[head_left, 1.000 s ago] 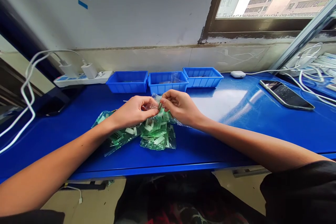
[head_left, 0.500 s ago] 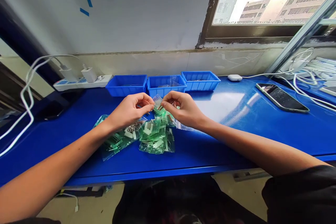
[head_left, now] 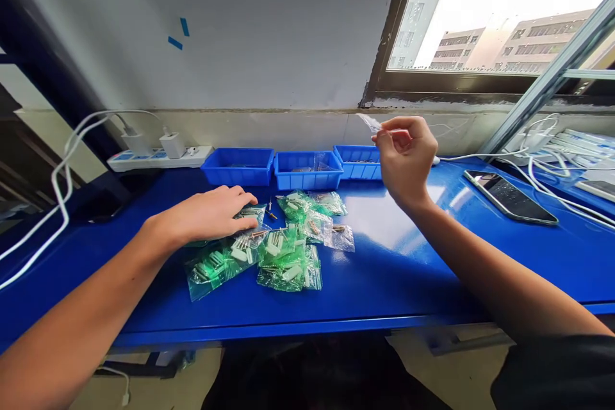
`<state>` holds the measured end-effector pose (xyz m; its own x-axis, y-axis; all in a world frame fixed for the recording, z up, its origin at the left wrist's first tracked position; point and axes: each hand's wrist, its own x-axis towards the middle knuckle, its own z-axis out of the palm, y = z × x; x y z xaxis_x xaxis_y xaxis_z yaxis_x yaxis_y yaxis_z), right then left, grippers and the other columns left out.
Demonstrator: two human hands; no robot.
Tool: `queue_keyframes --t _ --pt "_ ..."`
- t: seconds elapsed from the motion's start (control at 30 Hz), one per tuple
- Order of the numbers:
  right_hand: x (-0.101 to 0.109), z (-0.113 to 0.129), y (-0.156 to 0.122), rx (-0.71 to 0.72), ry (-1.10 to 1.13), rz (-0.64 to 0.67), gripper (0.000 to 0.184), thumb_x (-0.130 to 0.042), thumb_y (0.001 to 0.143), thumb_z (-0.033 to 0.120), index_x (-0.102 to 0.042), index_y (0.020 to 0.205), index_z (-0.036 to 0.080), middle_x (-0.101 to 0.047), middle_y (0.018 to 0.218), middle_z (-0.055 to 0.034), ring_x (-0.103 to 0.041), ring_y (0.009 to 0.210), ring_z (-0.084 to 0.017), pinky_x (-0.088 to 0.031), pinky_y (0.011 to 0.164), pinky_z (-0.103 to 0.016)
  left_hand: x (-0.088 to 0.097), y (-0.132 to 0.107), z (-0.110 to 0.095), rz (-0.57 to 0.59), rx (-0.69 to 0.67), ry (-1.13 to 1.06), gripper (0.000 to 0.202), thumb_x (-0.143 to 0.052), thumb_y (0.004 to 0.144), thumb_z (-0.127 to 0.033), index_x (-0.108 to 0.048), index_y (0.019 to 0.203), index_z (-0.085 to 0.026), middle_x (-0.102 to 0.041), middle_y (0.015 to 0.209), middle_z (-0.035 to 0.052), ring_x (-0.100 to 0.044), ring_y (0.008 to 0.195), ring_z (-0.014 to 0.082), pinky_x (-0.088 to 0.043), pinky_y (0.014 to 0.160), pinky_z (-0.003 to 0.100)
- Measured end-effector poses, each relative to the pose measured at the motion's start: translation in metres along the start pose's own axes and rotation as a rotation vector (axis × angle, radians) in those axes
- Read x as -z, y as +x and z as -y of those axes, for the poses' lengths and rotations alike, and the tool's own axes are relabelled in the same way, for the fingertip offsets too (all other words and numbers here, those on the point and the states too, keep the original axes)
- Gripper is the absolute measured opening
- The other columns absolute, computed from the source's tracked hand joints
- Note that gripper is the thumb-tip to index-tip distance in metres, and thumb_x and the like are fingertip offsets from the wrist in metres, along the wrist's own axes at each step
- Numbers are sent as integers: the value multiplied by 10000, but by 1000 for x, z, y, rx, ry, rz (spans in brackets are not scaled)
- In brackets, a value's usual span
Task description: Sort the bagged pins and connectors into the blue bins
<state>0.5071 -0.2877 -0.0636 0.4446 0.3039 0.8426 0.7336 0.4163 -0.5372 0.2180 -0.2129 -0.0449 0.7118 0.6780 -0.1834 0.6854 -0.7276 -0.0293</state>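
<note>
A heap of small green-tinted plastic bags with white and metal parts lies on the blue table. My left hand rests palm down on the heap's left side, fingers stretched toward a few loose metal pins. My right hand is raised above the rightmost of three blue bins, fingers pinched on a small clear plastic bag that sticks out to the upper left.
Two more blue bins stand along the wall. A power strip with chargers and white cables sit at the left. A phone, cables and a white case lie at the right by the window.
My hands, together over the heap before, have parted. The right one rose up and right with a small clear bag; the left one dropped flat onto the bags. Loose pins now lie on the table.
</note>
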Motion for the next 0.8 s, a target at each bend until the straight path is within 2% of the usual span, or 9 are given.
queue_keyframes --t 0.1,0.17,0.23,0.3,0.4,0.47,0.6,0.7,0.8 --pt "-10 3 -18 151 -119 208 89 -501 826 232 -589 827 219 -590 950 -71 -591 921 -194 -505 788 -355 -1 0 -4 2 5 14 545 -384 817 -530 -521 1235 -208 -556 1234 104 -493 1120 303 -411 815 361" --pt "-20 2 -28 173 -171 424 131 -526 817 246 -610 909 208 -608 1008 -88 -594 947 -215 -501 802 -375 -1 1 -7 -36 -18 15 486 -401 816 -498 -549 1173 -204 -586 1178 100 -519 1076 294 -415 780 345" --pt "-25 -1 -31 152 -199 539 236 -539 809 257 -597 1027 187 -610 1046 -99 -611 904 -212 -503 774 -370 -1 3 -8 -74 -31 14 385 -423 811 -450 -581 1070 -213 -620 1096 88 -555 1001 280 -413 709 320" --pt "-23 -4 -26 134 -220 486 274 -527 815 261 -581 1069 174 -608 1046 -104 -618 860 -197 -499 741 -349 -1 5 -6 -109 -25 11 281 -439 803 -405 -595 958 -228 -645 1007 74 -584 904 267 -386 616 301" --pt "-9 -7 -11 121 -257 339 210 -509 819 262 -602 979 163 -617 966 -100 -618 805 -187 -485 706 -334 -1 6 1 -142 -16 -27 205 -469 791 -399 -591 842 -243 -657 898 60 -590 764 244 -331 528 290" --pt "-1 -10 -5 99 -296 325 183 -510 815 265 -615 914 152 -615 922 -103 -614 776 -190 -478 685 -332 0 5 8 -128 -26 -82 225 -507 774 -453 -590 813 -248 -655 842 58 -580 703 232 -324 514 288" --pt "0 -18 -11 117 -382 465 160 -530 810 277 -627 867 164 -608 885 -95 -596 798 -215 -464 716 -353 2 2 16 -35 -46 -181 317 -582 710 -547 -589 786 -240 -645 797 62 -567 658 221 -353 527 283" --pt "-5 -21 -18 163 -393 564 141 -531 817 275 -626 859 180 -613 882 -88 -578 858 -237 -447 766 -377 2 2 16 -24 -59 -194 281 -606 696 -505 -576 726 -227 -631 759 58 -547 617 204 -345 513 276" --pt "-6 -17 -21 166 -376 585 139 -523 818 269 -626 850 181 -618 870 -88 -572 853 -239 -439 763 -381 4 3 11 -55 -87 -182 249 -574 726 -456 -553 650 -219 -619 710 44 -529 587 186 -319 499 271"
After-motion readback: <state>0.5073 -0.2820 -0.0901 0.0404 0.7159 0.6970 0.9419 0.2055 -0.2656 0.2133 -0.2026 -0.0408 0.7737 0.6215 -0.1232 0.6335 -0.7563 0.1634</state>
